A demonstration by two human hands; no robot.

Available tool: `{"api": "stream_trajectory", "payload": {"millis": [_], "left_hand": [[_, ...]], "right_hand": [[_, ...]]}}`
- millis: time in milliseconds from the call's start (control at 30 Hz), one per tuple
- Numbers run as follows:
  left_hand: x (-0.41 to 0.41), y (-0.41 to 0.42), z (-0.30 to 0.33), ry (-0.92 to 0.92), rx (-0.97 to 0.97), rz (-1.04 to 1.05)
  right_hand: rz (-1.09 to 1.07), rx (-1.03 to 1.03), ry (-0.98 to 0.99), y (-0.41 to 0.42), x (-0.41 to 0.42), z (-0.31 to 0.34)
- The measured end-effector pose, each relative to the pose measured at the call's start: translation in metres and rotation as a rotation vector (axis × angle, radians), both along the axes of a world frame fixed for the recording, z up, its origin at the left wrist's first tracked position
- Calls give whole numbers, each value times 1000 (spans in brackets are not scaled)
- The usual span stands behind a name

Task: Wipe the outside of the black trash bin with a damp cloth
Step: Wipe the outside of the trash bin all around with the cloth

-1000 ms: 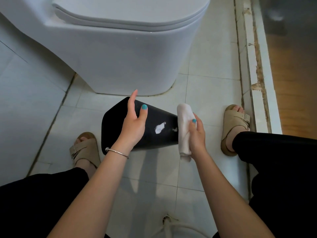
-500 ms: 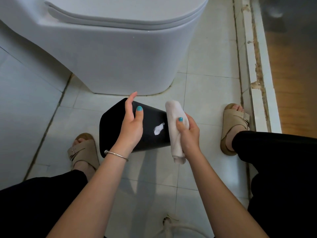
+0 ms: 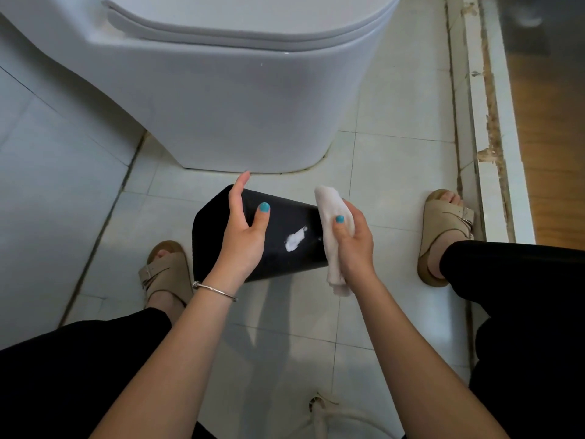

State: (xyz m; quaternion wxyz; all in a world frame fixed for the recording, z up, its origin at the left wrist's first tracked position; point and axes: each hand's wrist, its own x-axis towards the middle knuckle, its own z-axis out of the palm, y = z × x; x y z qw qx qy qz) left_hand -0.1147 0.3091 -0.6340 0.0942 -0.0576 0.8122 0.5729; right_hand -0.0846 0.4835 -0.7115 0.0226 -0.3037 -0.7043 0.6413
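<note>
Your left hand grips the glossy black plastic trash bin, tipped sideways above the tiled floor. Your right hand, thumb up, pinches the rolled white cloth against the bin's narrow end.

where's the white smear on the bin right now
In the head view the white smear sits on the black bin's upper side, between the left hand and the cloth.
</note>
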Motion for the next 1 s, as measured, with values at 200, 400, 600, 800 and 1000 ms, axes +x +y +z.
{"api": "stream_trajectory", "payload": {"millis": [200,400,600,800,1000], "left_hand": [[-3,7,6,6,-20,1],[-1,0,8,0,-19,28],[0,-10,3,-11,-11,13],[3,-1,3,3,1,43],[-8,-2,6,-25,-20,51]], "right_hand": [[119,-37,134,-26,-7,25],[154,-34,134,-22,-13,30],[89,66,14,-11,-11,17],[138,34,90,-35,-10,38],[253,-27,148,-45,-17,48]]}}
